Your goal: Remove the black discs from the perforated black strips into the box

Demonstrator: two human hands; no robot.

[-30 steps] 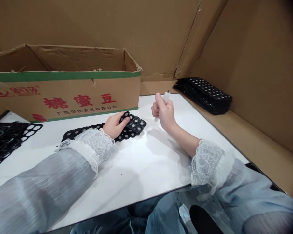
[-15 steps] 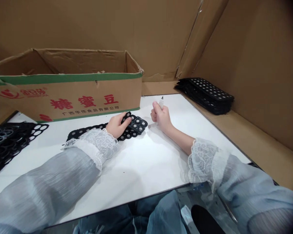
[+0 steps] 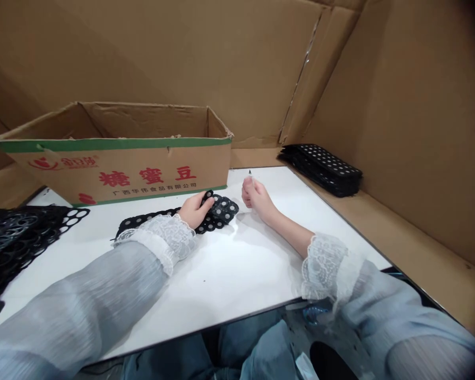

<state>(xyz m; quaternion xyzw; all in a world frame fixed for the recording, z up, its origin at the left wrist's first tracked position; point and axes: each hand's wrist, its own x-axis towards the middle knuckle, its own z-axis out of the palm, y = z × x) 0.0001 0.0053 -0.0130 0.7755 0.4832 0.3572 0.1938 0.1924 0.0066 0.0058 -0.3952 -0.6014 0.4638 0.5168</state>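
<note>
My left hand (image 3: 196, 210) is closed on the near end of a black sheet with rows of pale round dots (image 3: 218, 212). Its thumb presses on top, and one edge is lifted off the white table. The rest of that sheet runs left, partly under my sleeve cuff. Just to the right, my right hand (image 3: 258, 199) is in a fist, thumb up, apart from the sheet. It grips a slim pen-like tool (image 3: 250, 173) whose dark pointed tip sticks up above the thumb; most of its body is hidden by the fingers.
A cardboard box (image 3: 150, 153) with a green rim stands behind my left hand. Black sheets with ring-shaped holes (image 3: 19, 237) are heaped at the left. A stack of black dotted pieces (image 3: 322, 166) lies at the back right. Cardboard walls (image 3: 182, 53) enclose the white table (image 3: 229, 279).
The camera view has shifted, so the box sits lower and farther right. The tool in my right hand is turned, showing less of its pale body. My left hand keeps hold of the sheet.
</note>
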